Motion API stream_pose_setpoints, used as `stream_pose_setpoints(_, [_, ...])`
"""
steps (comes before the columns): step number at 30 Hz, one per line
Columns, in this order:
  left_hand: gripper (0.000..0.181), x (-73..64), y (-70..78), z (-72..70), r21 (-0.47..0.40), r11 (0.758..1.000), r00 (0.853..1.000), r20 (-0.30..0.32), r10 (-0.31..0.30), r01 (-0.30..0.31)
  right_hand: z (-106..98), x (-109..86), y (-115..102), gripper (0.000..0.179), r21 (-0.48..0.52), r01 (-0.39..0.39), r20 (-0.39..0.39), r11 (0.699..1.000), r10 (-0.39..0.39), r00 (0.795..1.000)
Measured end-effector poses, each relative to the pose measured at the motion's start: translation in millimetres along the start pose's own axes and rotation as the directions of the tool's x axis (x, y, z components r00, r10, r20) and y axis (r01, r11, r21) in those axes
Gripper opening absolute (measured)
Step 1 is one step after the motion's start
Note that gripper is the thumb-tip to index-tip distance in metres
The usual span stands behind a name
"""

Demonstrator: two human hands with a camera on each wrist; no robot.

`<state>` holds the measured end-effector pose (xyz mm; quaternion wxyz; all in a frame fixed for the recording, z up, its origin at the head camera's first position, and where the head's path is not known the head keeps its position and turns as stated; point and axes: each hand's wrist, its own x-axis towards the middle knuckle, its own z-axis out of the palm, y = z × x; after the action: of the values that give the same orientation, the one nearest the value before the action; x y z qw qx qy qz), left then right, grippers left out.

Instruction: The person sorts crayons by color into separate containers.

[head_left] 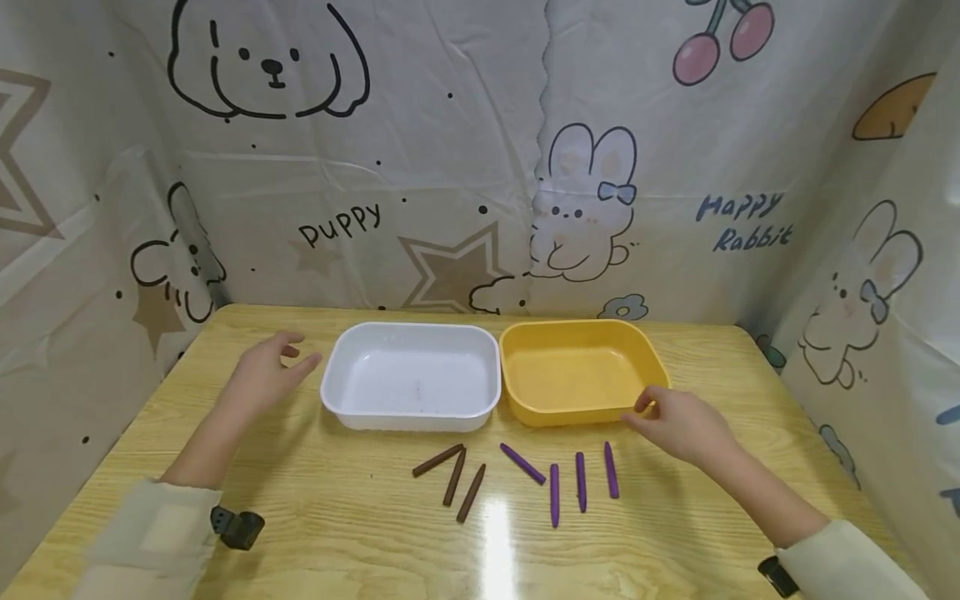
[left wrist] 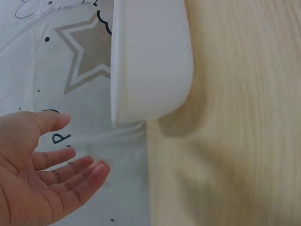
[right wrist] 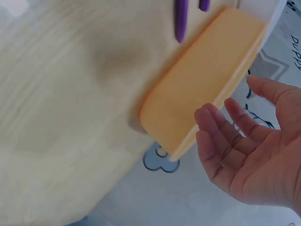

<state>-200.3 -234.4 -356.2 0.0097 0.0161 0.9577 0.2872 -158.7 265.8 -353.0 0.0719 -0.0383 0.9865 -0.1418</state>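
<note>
My left hand (head_left: 267, 372) hovers just left of the white tub (head_left: 411, 423), its fingers loosely bent and apart from the rim; the left wrist view shows the same hand (left wrist: 51, 174) holding nothing. Near the front right corner of the yellow tub (head_left: 577, 414) is my right hand (head_left: 686, 423). In the right wrist view its fingers (right wrist: 218, 162) are relaxed with nothing between them; whether they touch the rim I cannot tell. Before the tubs lie three brown crayons (head_left: 454, 477) and several purple crayons (head_left: 555, 496).
Both tubs stand side by side at the back of the wooden table (head_left: 337, 533). Behind them hangs a printed cloth (head_left: 450, 167), which also closes off both sides. A small black device is strapped at each wrist.
</note>
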Motion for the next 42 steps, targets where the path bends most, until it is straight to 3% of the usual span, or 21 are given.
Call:
stream_pose_setpoints(7, [0.064, 3.5, -12.9, 14.8, -0.131, 0.991, 0.999, 0.020, -0.035, 0.037, 27.5, -1.3, 3.5, 0.028, 0.016, -0.014, 0.058, 1.000, 0.013, 0.998])
stream_pose_setpoints(12, [0.059, 5.2, -16.3, 22.6, -0.244, 0.967, 0.996, 0.063, -0.064, 0.078, 40.9, -0.9, 5.0, 0.030, 0.037, -0.044, 0.103, 0.998, 0.040, 0.994])
stream_pose_setpoints(17, [0.056, 6.1, -16.3, 28.4, -0.323, 0.942, 0.995, 0.073, -0.069, 0.089, 50.3, -1.3, 4.3, 0.028, 0.048, -0.057, 0.091, 0.997, 0.052, 0.995])
stream_pose_setpoints(26, [0.050, 10.0, -18.7, 36.8, -0.364, 0.925, 0.993, 0.077, -0.084, 0.107, 67.0, -6.0, 0.4, 0.035, 0.087, -0.086, 0.087, 0.993, 0.078, 0.993])
stream_pose_setpoints(36, [0.050, 12.6, -20.8, 40.5, -0.381, 0.919, 0.994, 0.072, -0.079, 0.101, 72.1, -8.8, -2.1, 0.014, 0.083, 0.004, -0.011, 0.997, -0.003, 1.000])
stream_pose_setpoints(42, [0.048, 12.7, -19.7, 43.3, -0.409, 0.908, 0.996, 0.052, -0.075, 0.090, 69.2, -10.7, -4.3, 0.011, 0.079, 0.008, -0.010, 0.997, -0.008, 1.000])
